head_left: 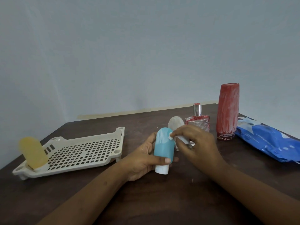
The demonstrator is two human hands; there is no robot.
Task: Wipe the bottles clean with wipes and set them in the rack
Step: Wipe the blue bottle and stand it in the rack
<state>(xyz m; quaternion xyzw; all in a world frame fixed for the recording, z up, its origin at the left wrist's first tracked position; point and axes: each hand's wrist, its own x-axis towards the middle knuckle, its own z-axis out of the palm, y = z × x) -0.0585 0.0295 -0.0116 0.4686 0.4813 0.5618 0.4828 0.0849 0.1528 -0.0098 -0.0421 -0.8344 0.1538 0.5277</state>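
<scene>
Dark wood surface (162, 200) against a plain bluish wall. Left hand (142, 161) is wrapped around a teal bottle (164, 146), cap down, near the front middle. Right hand (196, 143) pinches a white wipe (181, 138) against its top. Behind sit a pale bottle (174, 123), glass perfume bottle (197, 120) and red bottle (227, 111); wipes pack (267, 142) at the right edge. Rack (78, 153) at the left edge holds a yellow bottle (33, 151).
</scene>
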